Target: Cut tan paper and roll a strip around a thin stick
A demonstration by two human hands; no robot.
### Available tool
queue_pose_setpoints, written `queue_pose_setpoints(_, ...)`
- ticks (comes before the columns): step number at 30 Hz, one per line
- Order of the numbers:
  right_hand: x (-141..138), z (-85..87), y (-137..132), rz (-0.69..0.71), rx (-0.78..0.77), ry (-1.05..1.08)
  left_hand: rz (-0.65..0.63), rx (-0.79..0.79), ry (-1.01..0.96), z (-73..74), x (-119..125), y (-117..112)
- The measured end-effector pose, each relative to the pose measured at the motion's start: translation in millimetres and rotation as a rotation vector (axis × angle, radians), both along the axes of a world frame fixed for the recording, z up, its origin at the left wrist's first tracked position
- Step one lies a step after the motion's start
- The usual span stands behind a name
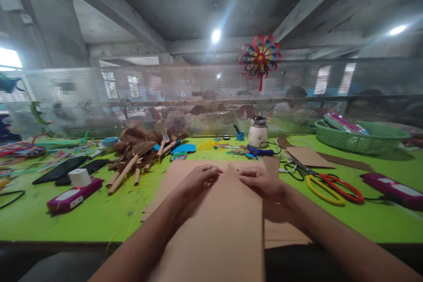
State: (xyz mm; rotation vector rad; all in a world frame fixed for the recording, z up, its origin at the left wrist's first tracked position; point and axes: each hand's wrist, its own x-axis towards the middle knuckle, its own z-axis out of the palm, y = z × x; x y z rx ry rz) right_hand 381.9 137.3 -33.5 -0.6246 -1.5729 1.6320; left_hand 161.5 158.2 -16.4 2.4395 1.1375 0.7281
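A long sheet of brown paper [228, 229] stretches from the near edge of the picture to a narrow, uneven tip between my hands. My right hand [259, 180] is closed, thumb and fingers pinching the sheet at its far right side. On the other side of the tip, my left hand [203, 178] is curled with its fingers drawn together at the paper's edge; its grip is partly hidden. Under both hands lie more brown paper sheets [168, 180] on the green table.
Large scissors [325, 187] with red and yellow handles lie to the right, near a purple power strip [393, 189]. Behind are a green basket [353, 139], a white jug [257, 132] and a blue glue gun [261, 151]. Rolled brown paper pieces [139, 154] and another purple strip [75, 194] lie left.
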Motion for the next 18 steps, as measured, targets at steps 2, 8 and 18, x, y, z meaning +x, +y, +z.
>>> queue_pose_setpoints(2, -3, -2.0, 2, 0.030, 0.032, -0.142, -0.044, -0.134, -0.198, 4.7, -4, 4)
queue_pose_setpoints(8, -17, 6.5, 17, -0.065, 0.490, -0.673, -0.130, -0.471, -0.353, -2.6, -5, -5)
queue_pose_setpoints(18, -27, -19.0, 19, -0.307, 0.787, -0.727, -0.019, -0.067, 0.050, -17.1, -12, 7)
